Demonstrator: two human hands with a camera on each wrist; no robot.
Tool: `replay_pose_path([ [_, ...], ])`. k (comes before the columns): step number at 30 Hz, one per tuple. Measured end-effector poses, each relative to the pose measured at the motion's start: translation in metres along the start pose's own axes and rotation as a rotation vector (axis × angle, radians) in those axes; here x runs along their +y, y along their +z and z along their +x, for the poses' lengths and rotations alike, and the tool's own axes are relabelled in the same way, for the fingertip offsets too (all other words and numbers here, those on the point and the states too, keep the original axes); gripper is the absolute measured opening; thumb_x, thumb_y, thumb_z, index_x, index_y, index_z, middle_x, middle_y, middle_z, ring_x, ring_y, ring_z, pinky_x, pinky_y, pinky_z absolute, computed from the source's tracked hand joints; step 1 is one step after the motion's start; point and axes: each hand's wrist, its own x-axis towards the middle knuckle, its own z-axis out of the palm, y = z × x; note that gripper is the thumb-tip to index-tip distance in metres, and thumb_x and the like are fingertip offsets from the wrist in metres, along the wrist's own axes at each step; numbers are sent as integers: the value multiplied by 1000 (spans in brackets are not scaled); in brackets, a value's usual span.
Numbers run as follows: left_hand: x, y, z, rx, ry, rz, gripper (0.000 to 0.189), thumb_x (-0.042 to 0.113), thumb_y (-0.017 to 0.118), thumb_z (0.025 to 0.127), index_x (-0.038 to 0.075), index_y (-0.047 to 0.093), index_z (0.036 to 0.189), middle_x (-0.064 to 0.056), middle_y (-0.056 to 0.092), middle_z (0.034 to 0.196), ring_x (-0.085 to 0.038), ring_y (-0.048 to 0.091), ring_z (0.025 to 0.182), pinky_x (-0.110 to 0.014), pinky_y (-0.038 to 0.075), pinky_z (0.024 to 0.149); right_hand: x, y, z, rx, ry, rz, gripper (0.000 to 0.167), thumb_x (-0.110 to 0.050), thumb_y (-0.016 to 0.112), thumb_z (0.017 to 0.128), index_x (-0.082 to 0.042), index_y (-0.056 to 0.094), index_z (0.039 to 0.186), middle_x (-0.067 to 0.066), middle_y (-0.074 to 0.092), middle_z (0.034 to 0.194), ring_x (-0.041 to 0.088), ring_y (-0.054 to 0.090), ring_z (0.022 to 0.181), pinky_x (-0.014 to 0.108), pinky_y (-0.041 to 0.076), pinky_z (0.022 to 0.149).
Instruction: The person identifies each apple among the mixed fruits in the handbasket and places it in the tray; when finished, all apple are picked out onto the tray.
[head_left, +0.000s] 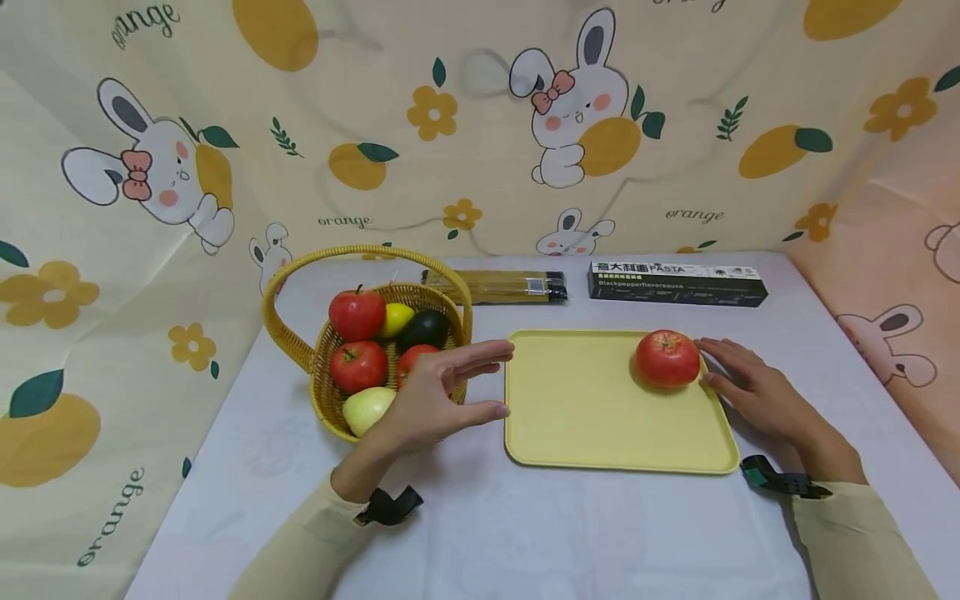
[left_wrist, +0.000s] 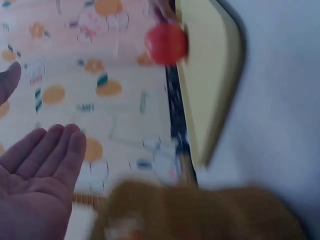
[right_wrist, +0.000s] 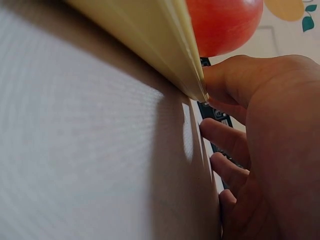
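A red apple [head_left: 667,359] sits on the right end of a yellow rectangular tray [head_left: 577,400]. My right hand [head_left: 768,396] is at the tray's right rim beside the apple, its fingers loosely bent. In the right wrist view, the thumb [right_wrist: 235,75] lies at the tray rim, while other fingertips rest low near the table. My left hand [head_left: 427,396] hovers between the basket and the tray's left edge, thumb and fingers spread apart, holding nothing. In the left wrist view its palm [left_wrist: 40,185] faces the camera with straight fingers.
A yellow wicker basket [head_left: 324,404] with a tall handle stands at left, holding several red apples, a lemon [head_left: 396,319], a dark avocado [head_left: 424,330] and a pale green fruit [head_left: 366,410]. Behind lie a spaghetti pack [head_left: 495,287] and a black pasta box [head_left: 675,285].
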Motion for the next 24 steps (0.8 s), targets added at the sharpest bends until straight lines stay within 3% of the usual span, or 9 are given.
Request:
replay_pose_path([
  [6, -11, -41, -35, 113, -1, 16, 64, -3, 88, 88, 2, 66, 148, -21, 70, 146, -39, 68, 135, -53, 55, 113, 1, 1, -1, 6, 0, -1, 73, -42, 59, 113, -15, 29, 174, 34, 26, 175, 61, 10, 163, 93, 24, 111],
  [9, -16, -60, -52, 177, -11, 53, 61, -5, 87, 88, 0, 68, 146, -27, 70, 143, -42, 70, 131, -47, 58, 111, 0, 2, -1, 5, 12, 3, 73, -42, 59, 113, -16, 29, 174, 33, 25, 175, 60, 9, 164, 93, 24, 111],
  [14, -21, -85, -74, 252, -46, 103, 61, -9, 87, 87, -2, 68, 144, -29, 69, 143, -28, 73, 131, -36, 59, 109, -2, 2, -1, 0, 22, 13, 74, -44, 59, 112, -15, 29, 174, 33, 25, 176, 60, 8, 164, 92, 22, 112],
  [16, -25, -92, -79, 270, -66, 128, 60, -9, 86, 87, -4, 67, 144, -26, 71, 142, -22, 73, 131, -35, 59, 109, -2, 2, -1, -2, 23, 15, 74, -44, 58, 112, -16, 29, 174, 33, 24, 176, 60, 8, 164, 92, 22, 112],
  [19, -28, -98, -83, 288, -102, 188, 60, -6, 88, 88, -5, 66, 144, -21, 72, 141, -25, 73, 131, -36, 59, 108, -2, 2, -2, -6, 25, 16, 75, -44, 58, 112, -16, 28, 175, 33, 24, 176, 60, 8, 164, 93, 22, 112],
  [24, -32, -94, -78, 289, -176, 421, 64, 5, 93, 86, -2, 67, 144, -21, 76, 134, -37, 77, 121, -40, 63, 102, 0, 2, -1, -10, 30, 18, 75, -46, 57, 113, -18, 26, 175, 32, 22, 177, 60, 7, 164, 93, 22, 111],
])
